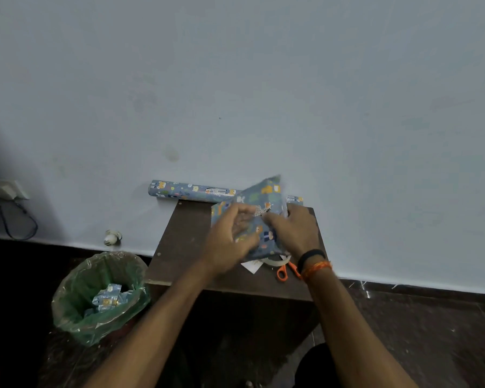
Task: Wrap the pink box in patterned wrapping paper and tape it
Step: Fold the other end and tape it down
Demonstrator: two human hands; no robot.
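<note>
On the small dark table (185, 247) against the pale blue wall (235, 79), my left hand (230, 242) and right hand (294, 233) curl around the paper-covered box (263, 203). Behind lies the paper roll (185, 190); orange scissors (284, 271) sit nearby, and a green-lined bin (95, 295) stands on the floor.

My head view is dim and flat, with a cool bluish cast over the wall (235, 79). No lamp or glare shows; the light seems soft and diffuse. The floor (431, 331) falls nearly black, and a dark vignette-like shadow sits at the left edge. My left hand (230, 242) is smeared by motion blur, the right hand (294, 233) is sharper. The baseboard line bows, so I see wide-angle distortion.
</note>
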